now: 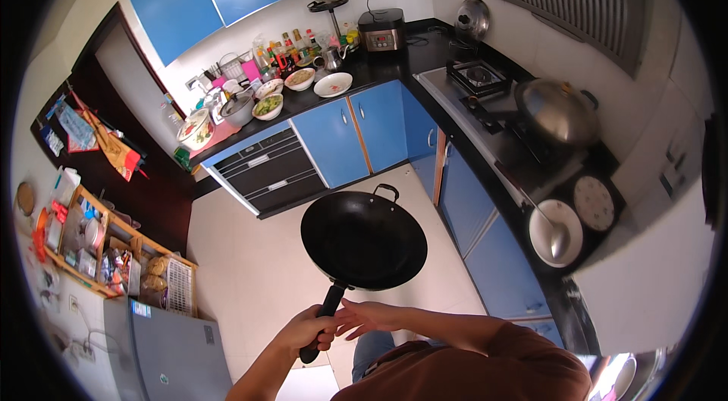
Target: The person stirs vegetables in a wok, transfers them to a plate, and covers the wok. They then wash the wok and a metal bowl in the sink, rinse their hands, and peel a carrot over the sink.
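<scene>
A black wok (364, 239) with a long black handle and a small loop handle on its far rim is held out over the floor. My left hand (310, 330) is closed around the long handle. Beside it, my right hand (372, 318) has its fingers apart, with the fingertips close to the handle and my left hand; whether they touch it, I cannot tell. The inside of the wok looks dark, and no food shows in it.
On the right counter are a gas stove (479, 75), a lidded metal pan (557, 111) and a white bowl (556, 233) with a ladle. Dishes, bottles and a rice cooker (382, 31) line the far counter. A wooden shelf (136, 244) and a grey refrigerator (176, 350) stand left.
</scene>
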{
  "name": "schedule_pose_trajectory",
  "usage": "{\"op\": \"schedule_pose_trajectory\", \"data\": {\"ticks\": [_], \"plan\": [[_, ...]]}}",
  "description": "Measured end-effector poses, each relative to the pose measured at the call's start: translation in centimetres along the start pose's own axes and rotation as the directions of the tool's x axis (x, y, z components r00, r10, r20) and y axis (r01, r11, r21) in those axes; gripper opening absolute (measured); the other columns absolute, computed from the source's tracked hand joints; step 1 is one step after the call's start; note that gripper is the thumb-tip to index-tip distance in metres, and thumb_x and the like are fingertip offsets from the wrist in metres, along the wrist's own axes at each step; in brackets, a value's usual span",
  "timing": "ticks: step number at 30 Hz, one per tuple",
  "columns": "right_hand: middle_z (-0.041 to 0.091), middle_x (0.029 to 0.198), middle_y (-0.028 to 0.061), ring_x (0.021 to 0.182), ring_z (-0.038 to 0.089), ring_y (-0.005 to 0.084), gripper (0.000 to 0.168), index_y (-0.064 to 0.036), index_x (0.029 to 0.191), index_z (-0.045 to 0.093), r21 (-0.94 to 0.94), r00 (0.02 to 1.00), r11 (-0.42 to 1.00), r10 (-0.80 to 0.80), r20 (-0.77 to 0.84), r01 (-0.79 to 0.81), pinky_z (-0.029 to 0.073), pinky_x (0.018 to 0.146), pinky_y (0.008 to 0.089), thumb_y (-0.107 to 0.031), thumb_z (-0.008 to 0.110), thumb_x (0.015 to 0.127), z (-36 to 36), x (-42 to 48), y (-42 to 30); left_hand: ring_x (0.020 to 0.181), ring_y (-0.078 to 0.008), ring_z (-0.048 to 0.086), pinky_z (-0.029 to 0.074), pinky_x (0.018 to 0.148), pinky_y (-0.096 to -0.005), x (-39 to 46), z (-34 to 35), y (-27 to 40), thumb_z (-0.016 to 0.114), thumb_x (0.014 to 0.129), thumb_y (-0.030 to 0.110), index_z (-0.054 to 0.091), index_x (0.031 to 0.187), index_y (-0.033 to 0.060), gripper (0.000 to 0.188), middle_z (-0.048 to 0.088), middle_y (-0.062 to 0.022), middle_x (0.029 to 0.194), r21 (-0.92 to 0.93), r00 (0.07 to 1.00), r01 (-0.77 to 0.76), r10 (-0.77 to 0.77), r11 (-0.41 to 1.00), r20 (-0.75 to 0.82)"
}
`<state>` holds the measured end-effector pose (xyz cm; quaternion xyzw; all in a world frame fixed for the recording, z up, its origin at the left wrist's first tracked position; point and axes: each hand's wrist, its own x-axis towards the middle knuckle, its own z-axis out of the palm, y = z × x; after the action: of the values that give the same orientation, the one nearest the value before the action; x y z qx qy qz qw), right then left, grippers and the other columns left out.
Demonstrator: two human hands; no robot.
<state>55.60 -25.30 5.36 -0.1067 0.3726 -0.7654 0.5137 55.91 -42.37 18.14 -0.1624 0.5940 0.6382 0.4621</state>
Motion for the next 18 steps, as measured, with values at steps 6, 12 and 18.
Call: {"op": "schedule_pose_trajectory", "data": {"ticks": [6, 12, 18], "plan": [[0.061, 0.093, 0.0097, 0.083, 0.062, 0.021, 0.041, -0.002, 0.106, 0.052, 0.43, 0.904, 0.822, -0.427, 0.033, 0.373, 0.048, 0.081, 0.0332, -0.039, 0.038, 0.096, -7.6, 5.6, -12.5, 0.043, -0.0098, 0.042, 0.035, 0.038, -0.0228, 12.4, -1.9, 13.4, 0.057, 0.078, 0.008, 0.044, 0.083, 0.0031, 0.015, 0.042, -0.0022, 0.057, 0.125, 0.991, -0.11, 0.1, 0.986, 0.083], [0.06, 0.085, 0.0082, 0.076, 0.059, 0.016, 0.037, 0.001, 0.102, 0.054, 0.068, 0.714, 0.835, -0.422, -0.558, 0.547, 0.048, 0.073, 0.0287, -0.034, 0.05, 0.092, -17.3, 5.7, -25.1, 0.043, -0.0099, 0.042, 0.036, 0.038, -0.025, 25.1, -1.3, 27.4, 0.053, 0.079, 0.006, 0.041, 0.092, 0.0023, 0.018, 0.042, -0.002, 0.056, 0.245, 0.923, -0.237, 0.14, 0.94, 0.358], [0.061, 0.089, 0.0093, 0.081, 0.058, 0.0149, 0.041, 0.002, 0.099, 0.06, -0.315, 0.275, 0.679, -0.612, -0.742, 0.663, 0.046, 0.074, 0.0272, -0.036, 0.058, 0.085, -27.5, 1.5, -36.2, 0.041, -0.0092, 0.041, 0.034, 0.036, -0.0248, 35.9, 5.3, 39.9, 0.051, 0.08, 0.005, 0.038, 0.103, 0.0006, 0.026, 0.041, -0.0014, 0.055, 0.249, 0.789, -0.369, 0.16, 0.895, 0.593]]}}
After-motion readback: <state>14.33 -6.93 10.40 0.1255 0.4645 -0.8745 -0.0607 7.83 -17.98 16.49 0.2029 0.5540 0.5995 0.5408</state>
